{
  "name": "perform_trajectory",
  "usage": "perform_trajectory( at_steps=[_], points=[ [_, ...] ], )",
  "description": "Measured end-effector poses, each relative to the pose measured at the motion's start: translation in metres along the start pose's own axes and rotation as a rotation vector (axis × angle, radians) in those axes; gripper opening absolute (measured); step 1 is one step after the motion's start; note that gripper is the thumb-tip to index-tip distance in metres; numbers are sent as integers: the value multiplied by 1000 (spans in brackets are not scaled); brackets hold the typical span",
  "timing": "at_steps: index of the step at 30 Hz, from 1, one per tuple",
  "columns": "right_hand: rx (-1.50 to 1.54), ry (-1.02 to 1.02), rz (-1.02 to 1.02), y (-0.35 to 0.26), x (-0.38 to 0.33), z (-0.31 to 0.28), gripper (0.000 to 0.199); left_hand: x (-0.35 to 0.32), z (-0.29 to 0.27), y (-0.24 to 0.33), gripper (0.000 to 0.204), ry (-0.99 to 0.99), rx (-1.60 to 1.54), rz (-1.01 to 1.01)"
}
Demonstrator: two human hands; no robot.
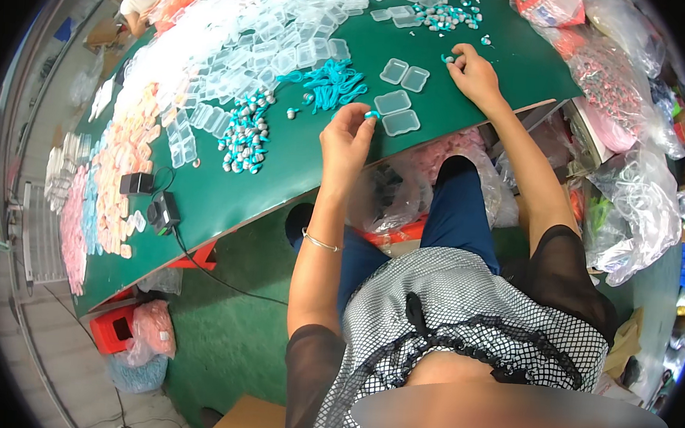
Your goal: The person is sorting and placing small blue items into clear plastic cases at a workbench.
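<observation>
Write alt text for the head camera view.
A seated person's left hand and right hand each pinch a small teal earplug above a green table, beside open clear plastic cases. Teal corded earplugs and stacks of empty cases cover the table beyond.

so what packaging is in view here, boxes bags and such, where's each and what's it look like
open clear plastic cases: green table between the hands, small rounded rectangles, hinged in pairs
heap of clear cases: far left of table, same kind, piled
clear plastic bags: right of table, crumpled, see-through
bag of pink pieces: right edge of table, clear film
pink bag: floor under table, beside a red crate
cardboard box: bottom edge, brown
</observation>
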State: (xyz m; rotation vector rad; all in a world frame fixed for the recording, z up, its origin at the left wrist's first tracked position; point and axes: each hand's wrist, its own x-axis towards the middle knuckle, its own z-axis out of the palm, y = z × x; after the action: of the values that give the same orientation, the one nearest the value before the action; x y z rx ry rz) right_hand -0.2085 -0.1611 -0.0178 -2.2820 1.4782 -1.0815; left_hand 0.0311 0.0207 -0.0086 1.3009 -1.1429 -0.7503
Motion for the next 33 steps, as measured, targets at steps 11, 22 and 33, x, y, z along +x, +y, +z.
perform_trajectory(
  at_steps=[11, 22, 33],
  points=[
    [45, -70, -30, -8, 4, 1, 13, 1, 19, -1, 15, -5, 550, 313],
    [156, -173, -498, -89, -72, -10, 15, -8, 23, 4, 17, 26, 829, 418],
    [46, -273, -662, -98, -67, -18, 13, -12, 25, 1, 36, 50, 889, 489]
  ],
)
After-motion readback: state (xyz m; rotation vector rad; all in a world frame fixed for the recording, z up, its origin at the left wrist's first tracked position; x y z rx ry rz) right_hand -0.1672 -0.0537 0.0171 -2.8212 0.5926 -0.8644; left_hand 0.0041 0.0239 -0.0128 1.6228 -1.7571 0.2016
